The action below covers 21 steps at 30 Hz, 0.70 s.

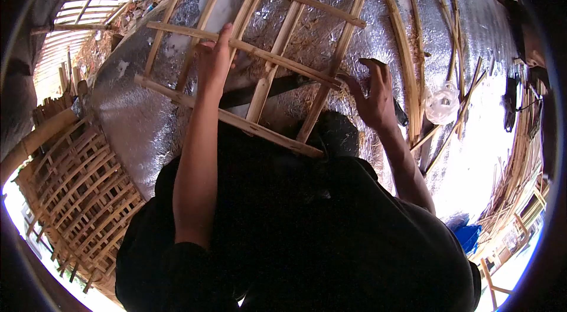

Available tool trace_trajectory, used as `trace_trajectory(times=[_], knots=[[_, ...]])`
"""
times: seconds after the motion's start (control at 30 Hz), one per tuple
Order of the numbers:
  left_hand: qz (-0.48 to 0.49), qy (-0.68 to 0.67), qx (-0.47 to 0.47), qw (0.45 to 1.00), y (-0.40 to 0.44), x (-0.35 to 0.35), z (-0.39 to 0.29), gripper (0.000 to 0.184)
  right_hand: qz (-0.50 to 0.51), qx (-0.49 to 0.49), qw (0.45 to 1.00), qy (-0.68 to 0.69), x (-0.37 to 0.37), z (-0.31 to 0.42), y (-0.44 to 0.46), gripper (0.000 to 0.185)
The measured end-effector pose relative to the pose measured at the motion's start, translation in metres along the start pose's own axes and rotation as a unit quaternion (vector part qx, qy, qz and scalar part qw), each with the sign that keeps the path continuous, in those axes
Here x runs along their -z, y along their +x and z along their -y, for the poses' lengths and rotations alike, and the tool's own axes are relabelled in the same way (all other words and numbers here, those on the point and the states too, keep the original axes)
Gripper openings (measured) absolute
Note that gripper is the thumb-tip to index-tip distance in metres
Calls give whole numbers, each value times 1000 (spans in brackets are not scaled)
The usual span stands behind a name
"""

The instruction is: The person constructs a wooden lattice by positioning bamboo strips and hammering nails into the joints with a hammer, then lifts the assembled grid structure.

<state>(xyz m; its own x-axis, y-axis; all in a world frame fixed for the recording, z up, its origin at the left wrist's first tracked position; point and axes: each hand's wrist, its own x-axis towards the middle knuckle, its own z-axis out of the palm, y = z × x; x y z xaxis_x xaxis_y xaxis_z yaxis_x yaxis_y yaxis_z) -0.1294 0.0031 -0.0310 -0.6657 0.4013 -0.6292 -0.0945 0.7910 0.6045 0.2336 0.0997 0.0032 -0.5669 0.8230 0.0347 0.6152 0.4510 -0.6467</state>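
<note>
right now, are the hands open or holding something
Left hand: at the bamboo lattice, grip unclear.
Right hand: open, fingers loosely curled near the lattice's edge.

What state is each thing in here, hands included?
Pale wooden slat lattice: crossed, open squares.
Shiny silver foil sheet: spread out, wrinkled.
Clear plastic bundle: crumpled.
Brown bamboo-strip panel: interlaced, gaps open.
Left hand: at the lattice, grip unclear.
Right hand: open, fingers parted.

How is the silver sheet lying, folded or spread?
Spread out: the silver sheet reaches well past the lattice on both sides, with its crinkled surface showing between the bars.
</note>
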Motion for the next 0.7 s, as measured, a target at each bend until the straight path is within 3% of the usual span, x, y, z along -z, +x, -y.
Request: trace_trajectory(times=[0.07,0.1,0.17,0.2,0.3,0.37,0.43,0.47,0.7], knots=[[75,45,5,996,-11,7,-8,82,-50,12,999,-7,8,-11,-4,45],[57,73,-41,995,-19,7,-10,77,-54,-43,997,-33,12,-19,-12,45],[18,130,-130,983,-40,5,-16,67,-87,-8,995,-49,21,-41,-23,44],[3,160,-145,976,-48,7,-22,57,-73,-43,995,-50,26,-46,-31,45],[4,129,-126,984,-50,8,-23,55,-56,-86,993,-65,33,-59,-56,44],[3,147,-152,977,-45,11,-23,53,5,-92,995,-41,36,-63,-71,45],[1,163,-183,969,-50,14,-34,53,2,-94,994,-56,35,-58,-76,52],[3,171,-174,970,-55,16,-40,53,-10,-61,992,-109,33,-59,-74,49],[13,129,-216,968,-33,24,-37,58,-6,-62,995,-82,29,-76,-72,38]])
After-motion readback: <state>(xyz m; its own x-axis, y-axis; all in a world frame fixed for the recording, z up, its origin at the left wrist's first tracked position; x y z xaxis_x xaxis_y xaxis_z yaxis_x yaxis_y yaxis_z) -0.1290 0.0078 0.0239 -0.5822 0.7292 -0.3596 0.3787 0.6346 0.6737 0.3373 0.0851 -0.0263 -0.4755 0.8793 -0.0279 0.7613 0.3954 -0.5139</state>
